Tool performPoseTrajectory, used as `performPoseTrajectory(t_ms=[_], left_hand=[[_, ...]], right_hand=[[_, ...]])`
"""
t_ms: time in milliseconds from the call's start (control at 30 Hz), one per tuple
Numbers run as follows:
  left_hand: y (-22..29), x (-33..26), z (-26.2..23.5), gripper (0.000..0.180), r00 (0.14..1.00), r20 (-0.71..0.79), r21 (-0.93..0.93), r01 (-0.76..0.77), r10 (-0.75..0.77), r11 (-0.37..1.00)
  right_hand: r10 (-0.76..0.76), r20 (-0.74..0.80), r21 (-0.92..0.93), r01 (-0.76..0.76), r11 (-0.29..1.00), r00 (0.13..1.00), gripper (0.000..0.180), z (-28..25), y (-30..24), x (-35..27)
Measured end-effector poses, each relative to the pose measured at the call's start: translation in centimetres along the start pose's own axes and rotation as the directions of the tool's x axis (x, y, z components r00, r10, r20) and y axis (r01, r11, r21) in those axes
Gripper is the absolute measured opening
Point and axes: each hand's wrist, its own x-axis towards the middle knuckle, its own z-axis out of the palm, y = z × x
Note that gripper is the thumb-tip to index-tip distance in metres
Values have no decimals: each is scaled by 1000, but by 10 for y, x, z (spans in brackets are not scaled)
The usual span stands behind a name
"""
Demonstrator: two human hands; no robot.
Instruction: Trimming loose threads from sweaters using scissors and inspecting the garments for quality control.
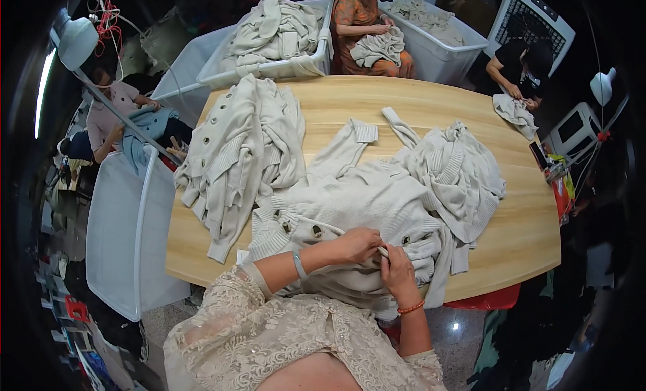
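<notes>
Here, on the near side of the cream cardigan (pixel 343 206), our left hand (pixel 360 245) and right hand (pixel 398 271) are pinching a knit fold (pixel 383 252), our fingers (pixel 394 256) partly hiding it.

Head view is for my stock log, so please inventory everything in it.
Spread garment: one, cream, table's near middle
Garment pile: count unclear, cream, table's left
Garment bundle: count unclear, cream, table's right
Table: one, pale wood, centre
Bins: at least three, whitish, left and far side
Binned garments: count unclear, cream, far side
Co-workers: three, mixed clothing, beyond the table
Co-workers' garments: three, one blue, two cream, with them
Lamps: two, white, upper left and right
Grille panel: one, white and black, upper right
Edge clutter: uncountable, mixed colours, sides
Lace top: one, beige, bottom
Bracelets: two, pale and orange, wrists
Left hand: one, bare, on spread garment
Right hand: one, bare, beside it
</notes>
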Motion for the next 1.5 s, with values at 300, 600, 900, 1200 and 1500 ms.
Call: performPoseTrajectory(t_ms=[300,600,900,1200,1500], left_hand=[[7,-1,-17,14,990,-67,-148,110,-121,983],[-4,1,-24,15,976,48,-141,219,-214,966],[34,50,16,12,965,-108,479,-160,239,863],[21,83,49,16,995,71,238,53,-72,970],[4,89,37,8,847,319,-457,530,-425,714]], right_hand=[[-61,-79,202,76,976,995,35,2,8,8],[163,10,113,-163,980,987,15,-23,-4,-6],[218,-95,-119,-228,966,971,7,-21,40,-46],[205,-195,-125,-232,965,959,15,-6,53,-52],[269,-189,136,-246,960,944,30,-1,46,-28]])
